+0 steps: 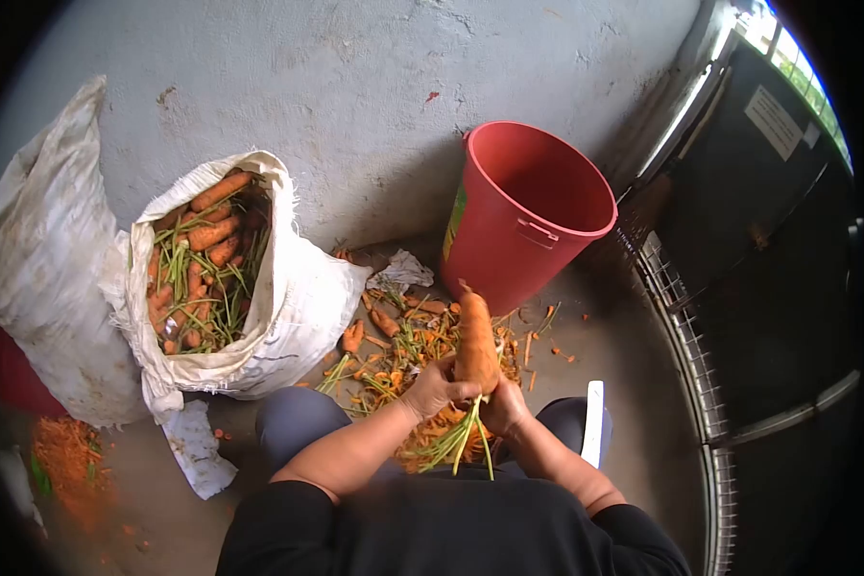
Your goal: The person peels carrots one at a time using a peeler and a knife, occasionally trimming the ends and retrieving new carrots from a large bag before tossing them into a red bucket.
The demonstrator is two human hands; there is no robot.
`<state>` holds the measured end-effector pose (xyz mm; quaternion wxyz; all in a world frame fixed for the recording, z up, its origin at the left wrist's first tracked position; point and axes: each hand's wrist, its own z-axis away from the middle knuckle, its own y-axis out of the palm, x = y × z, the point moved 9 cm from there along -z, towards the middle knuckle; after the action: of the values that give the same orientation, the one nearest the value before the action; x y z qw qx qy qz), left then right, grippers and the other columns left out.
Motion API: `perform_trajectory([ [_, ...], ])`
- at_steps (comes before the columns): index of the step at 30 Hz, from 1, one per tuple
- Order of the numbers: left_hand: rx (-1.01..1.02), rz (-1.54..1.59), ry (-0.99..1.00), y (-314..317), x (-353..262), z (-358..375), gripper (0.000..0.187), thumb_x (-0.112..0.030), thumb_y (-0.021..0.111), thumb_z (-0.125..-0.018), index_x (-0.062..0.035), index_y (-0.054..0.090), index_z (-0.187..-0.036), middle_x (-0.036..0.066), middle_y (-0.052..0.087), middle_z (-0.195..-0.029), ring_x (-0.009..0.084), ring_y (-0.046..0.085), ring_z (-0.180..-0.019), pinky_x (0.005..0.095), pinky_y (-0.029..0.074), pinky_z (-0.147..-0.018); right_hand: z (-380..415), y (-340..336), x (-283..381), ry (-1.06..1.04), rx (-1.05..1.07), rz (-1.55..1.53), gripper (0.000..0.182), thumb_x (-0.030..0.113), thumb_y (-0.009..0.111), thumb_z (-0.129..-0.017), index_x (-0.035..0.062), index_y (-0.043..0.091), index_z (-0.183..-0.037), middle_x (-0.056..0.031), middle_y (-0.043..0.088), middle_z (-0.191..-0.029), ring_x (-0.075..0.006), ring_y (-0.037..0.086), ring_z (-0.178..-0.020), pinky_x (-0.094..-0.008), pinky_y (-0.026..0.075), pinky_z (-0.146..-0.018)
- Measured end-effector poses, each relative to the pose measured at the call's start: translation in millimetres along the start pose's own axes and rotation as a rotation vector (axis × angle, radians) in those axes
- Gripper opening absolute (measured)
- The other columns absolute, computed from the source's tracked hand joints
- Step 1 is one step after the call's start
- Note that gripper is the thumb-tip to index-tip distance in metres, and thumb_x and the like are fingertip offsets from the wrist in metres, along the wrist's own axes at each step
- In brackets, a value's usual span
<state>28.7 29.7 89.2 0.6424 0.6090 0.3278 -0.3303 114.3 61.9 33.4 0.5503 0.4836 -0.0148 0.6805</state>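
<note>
Carrot stands tip-up between both bent arms; left hand fingers wrap its lower end, right hand curls closed beside the green stems

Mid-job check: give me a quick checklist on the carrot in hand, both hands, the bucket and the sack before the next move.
1. Carrot held by both hands: ok.
2. Left hand gripping near the stalk end: ok.
3. Right hand supporting from below: ok.
4. Any blade or peeler in hand: cannot tell.
5. Red bucket upright, within reach: ok.
6. Sack open, carrots showing: ok.
</note>
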Motion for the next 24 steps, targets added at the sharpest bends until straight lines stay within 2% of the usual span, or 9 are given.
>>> perform_trajectory([
  [3, 0.118, -0.196, 0.037, 5.7, 10.4, -4.4, 0.067, -0.018, 0.079, -0.06, 0.0003, 0.045, -0.115, 0.007, 0.056, -0.104, 0.0156, 0.053, -0.097, 0.0304, 0.042, -0.088, 7.7, -11.9, -0.5, -0.058, -0.053, -0.02, 0.033, 0.027, 0.041, -0.089, 0.0022, 0.05, -0.109, -0.0091, 0.056, -0.103, -0.0208, 0.055, -0.094, -0.0366, 0.045, -0.079],
  [6, 0.159, -0.162, -0.027, 12.6, 18.0, -4.9, 0.068, -0.017, 0.079, -0.061, -0.0002, 0.044, -0.117, 0.006, 0.055, -0.106, 0.0161, 0.052, -0.099, 0.0319, 0.039, -0.091, 15.8, -7.3, 17.8, -0.145, 0.015, -0.227, 0.033, 0.026, 0.043, -0.089, 0.0004, 0.049, -0.109, -0.0106, 0.057, -0.104, -0.0227, 0.057, -0.091, -0.0367, 0.046, -0.08],
  [9, 0.215, -0.174, -0.027, 17.7, 12.6, -6.2, 0.067, -0.019, 0.079, -0.06, 0.0012, 0.045, -0.114, 0.008, 0.054, -0.105, 0.0185, 0.051, -0.101, 0.0318, 0.038, -0.091, 9.8, -12.5, 21.9, -0.111, 0.008, -0.168, 0.032, 0.024, 0.043, -0.089, 0.0009, 0.048, -0.111, -0.0106, 0.059, -0.099, -0.0215, 0.058, -0.087, -0.0347, 0.047, -0.077],
  [13, 0.142, -0.538, 0.116, 10.4, -5.0, -6.2, 0.071, -0.021, 0.079, -0.06, 0.0004, 0.044, -0.118, 0.007, 0.051, -0.111, 0.0189, 0.049, -0.104, 0.0317, 0.037, -0.093, 1.0, -40.9, 40.6, -0.354, -0.219, 0.154, 0.025, 0.02, 0.044, -0.089, 0.0019, 0.048, -0.105, -0.0094, 0.059, -0.084, -0.0192, 0.059, -0.07, -0.0313, 0.049, -0.061],
  [14, 0.187, -0.234, -0.012, 10.6, 9.4, -7.5, 0.075, -0.023, 0.079, -0.06, 0.002, 0.04, -0.119, 0.009, 0.048, -0.112, 0.0192, 0.047, -0.105, 0.0312, 0.037, -0.092, 2.3, -51.6, 48.0, -0.367, -0.299, 0.163, 0.022, 0.02, 0.045, -0.089, 0.0025, 0.049, -0.101, -0.0087, 0.058, -0.08, -0.0185, 0.059, -0.065, -0.0307, 0.049, -0.056],
  [17, 0.043, -0.132, -0.02, -10.3, 17.2, -9.3, 0.079, -0.02, 0.078, -0.059, 0.003, 0.033, -0.119, 0.01, 0.046, -0.111, 0.0201, 0.048, -0.103, 0.0313, 0.037, -0.092, 12.1, -60.9, 51.3, -0.316, -0.433, 0.062, 0.018, 0.023, 0.043, -0.089, 0.0069, 0.045, -0.081, -0.0074, 0.05, -0.066, -0.0211, 0.051, -0.052, -0.0323, 0.044, -0.045],
  [20, 0.016, 0.072, -0.044, -19.9, 9.3, -16.0, 0.078, -0.017, 0.077, -0.058, 0.0015, 0.029, -0.117, 0.011, 0.048, -0.105, 0.0184, 0.051, -0.095, 0.0301, 0.047, -0.08, 18.4, -88.9, 30.8, -0.052, -0.506, 0.028, 0.013, 0.018, 0.043, -0.087, 0.0054, 0.045, -0.09, -0.0093, 0.05, -0.071, -0.0224, 0.05, -0.057, -0.0367, 0.046, -0.049],
  [23, -0.035, 0.056, 0.095, -32.6, -16.8, -23.6, 0.079, -0.021, 0.077, -0.062, -0.0006, 0.028, -0.121, 0.009, 0.049, -0.104, 0.0169, 0.053, -0.091, 0.0282, 0.049, -0.074, 23.4, -93.1, 33.9, -0.061, -0.432, 0.206, 0.017, 0.015, 0.045, -0.085, 0.0034, 0.047, -0.098, -0.0099, 0.05, -0.081, -0.0216, 0.051, -0.066, -0.0362, 0.047, -0.053],
  [24, -0.063, 0.043, 0.157, -35.2, -28.9, -23.5, 0.079, -0.023, 0.076, -0.064, -0.0013, 0.028, -0.122, 0.008, 0.049, -0.104, 0.0165, 0.054, -0.09, 0.0277, 0.05, -0.072, 22.4, -90.5, 36.3, -0.071, -0.349, 0.205, 0.028, 0.01, 0.048, -0.083, 0.0004, 0.047, -0.109, -0.0105, 0.051, -0.092, -0.0195, 0.053, -0.074, -0.0342, 0.049, -0.059],
])
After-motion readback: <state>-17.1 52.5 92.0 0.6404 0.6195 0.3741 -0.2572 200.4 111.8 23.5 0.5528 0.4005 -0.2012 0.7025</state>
